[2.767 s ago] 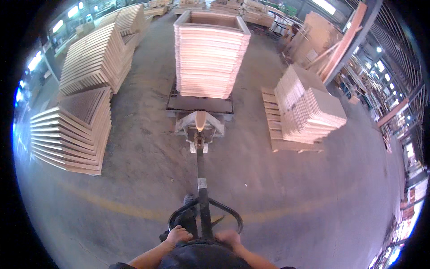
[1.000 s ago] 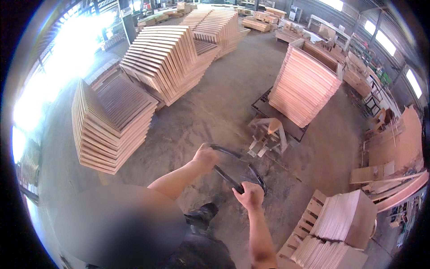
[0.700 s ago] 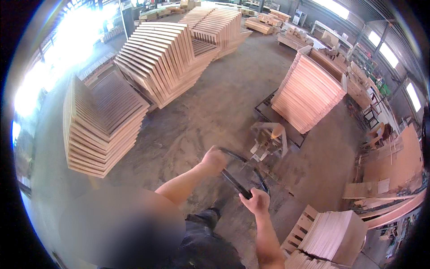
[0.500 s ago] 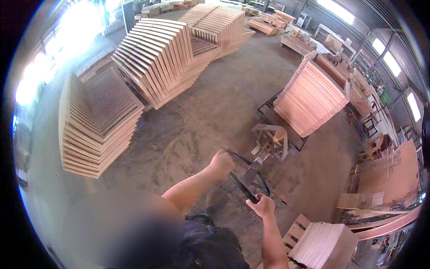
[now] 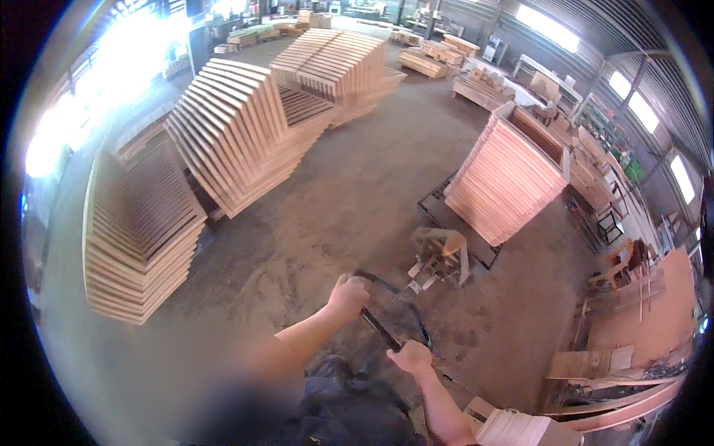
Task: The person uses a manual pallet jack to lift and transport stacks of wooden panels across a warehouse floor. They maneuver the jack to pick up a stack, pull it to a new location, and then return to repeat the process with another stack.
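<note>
We grip a black loop handle (image 5: 381, 329) with both hands, in front of our body above the floor. The fingers of our left hand (image 5: 347, 295) are closed round one end of its straight bar; those of our right hand (image 5: 411, 358) curl round the other end. Ahead of the loop, to our right, is the pallet jack (image 5: 440, 259), just beside the near edge of a dark platform (image 5: 455, 225). On that platform stands a tall stack of wooden frames (image 5: 506, 178), set back so that a strip along the near edge lies bare. To our left, more frames (image 5: 141, 238) lean in rows. Pale boards (image 5: 513, 430) lie near our right forearm.
</note>
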A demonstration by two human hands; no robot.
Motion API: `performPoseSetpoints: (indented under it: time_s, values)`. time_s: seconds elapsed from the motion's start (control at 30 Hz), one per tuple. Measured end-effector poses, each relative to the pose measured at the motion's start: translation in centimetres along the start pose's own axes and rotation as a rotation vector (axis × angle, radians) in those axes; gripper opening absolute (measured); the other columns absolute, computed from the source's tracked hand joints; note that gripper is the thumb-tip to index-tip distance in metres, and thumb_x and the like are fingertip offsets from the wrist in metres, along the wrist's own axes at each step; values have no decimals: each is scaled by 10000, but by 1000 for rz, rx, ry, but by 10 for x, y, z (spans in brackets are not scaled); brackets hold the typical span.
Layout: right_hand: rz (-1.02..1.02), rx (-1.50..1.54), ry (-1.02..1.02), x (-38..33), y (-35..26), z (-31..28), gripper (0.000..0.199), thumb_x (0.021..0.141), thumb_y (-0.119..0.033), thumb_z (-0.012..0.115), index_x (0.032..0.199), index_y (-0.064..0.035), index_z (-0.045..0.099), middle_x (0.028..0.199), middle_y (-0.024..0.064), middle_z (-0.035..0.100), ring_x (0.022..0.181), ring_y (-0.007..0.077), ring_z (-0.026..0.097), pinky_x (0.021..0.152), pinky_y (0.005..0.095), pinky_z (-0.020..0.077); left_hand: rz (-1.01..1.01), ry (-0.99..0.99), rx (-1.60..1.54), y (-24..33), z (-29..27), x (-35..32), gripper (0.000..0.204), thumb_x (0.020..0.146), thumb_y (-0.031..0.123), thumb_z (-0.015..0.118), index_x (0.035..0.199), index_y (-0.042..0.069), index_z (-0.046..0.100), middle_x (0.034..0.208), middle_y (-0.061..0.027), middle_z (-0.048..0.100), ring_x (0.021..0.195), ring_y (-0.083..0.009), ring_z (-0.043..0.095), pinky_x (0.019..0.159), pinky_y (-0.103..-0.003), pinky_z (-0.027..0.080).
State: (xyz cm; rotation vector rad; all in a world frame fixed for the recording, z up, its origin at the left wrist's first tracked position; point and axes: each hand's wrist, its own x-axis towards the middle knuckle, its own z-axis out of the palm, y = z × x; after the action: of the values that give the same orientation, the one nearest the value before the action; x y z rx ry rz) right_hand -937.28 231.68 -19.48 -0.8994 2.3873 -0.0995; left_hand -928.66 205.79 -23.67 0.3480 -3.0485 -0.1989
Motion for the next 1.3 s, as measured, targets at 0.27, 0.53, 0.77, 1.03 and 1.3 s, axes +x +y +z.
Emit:
performPoseSetpoints:
  time_s: [0.27, 0.53, 0.77, 1.03, 1.3]
  values:
    - [-86, 248, -91, 72, 29, -90, 614, 803, -611, 691, 1081, -66, 741, 985, 169, 743, 973, 355, 705, 856, 462, 537, 222, 273, -258, -23, -53, 122, 236, 592, 135, 746, 790, 154, 619, 872, -51, 597, 1012, -316, 585, 945, -476, 451]
    - [-270, 752, 6, 115, 120, -115, 391, 738, -280, 847, 1048, -74, 729, 903, 131, 712, 831, 245, 663, 777, 336, 513, 448, 524, -574, -51, -34, 230, 271, 553, 242, 737, 791, 167, 630, 791, -33, 576, 811, -312, 599, 748, -426, 525]
    - [-81, 465, 289, 138, 96, -190, 234, 730, -196, 859, 824, -35, 718, 648, 89, 636, 604, 116, 561, 604, 322, 494, 360, 516, -494, -46, -65, 303, 263, 709, 253, 764, 707, 131, 531, 725, -55, 534, 735, -317, 576, 679, -427, 511]
    - [-14, 591, 204, 160, 84, -210, 253, 739, -208, 843, 877, -30, 728, 672, 100, 671, 621, 125, 598, 616, 320, 505, 397, 514, -521, -66, -66, 340, 227, 723, 263, 727, 724, 143, 534, 740, -42, 528, 743, -288, 561, 656, -402, 493]
    - [66, 563, 293, 165, 116, -223, 271, 723, -121, 861, 892, 22, 704, 758, 127, 720, 698, 143, 672, 646, 307, 532, 410, 474, -537, -46, -89, 375, 214, 689, 256, 721, 749, 143, 550, 747, -33, 527, 768, -282, 558, 700, -398, 485]
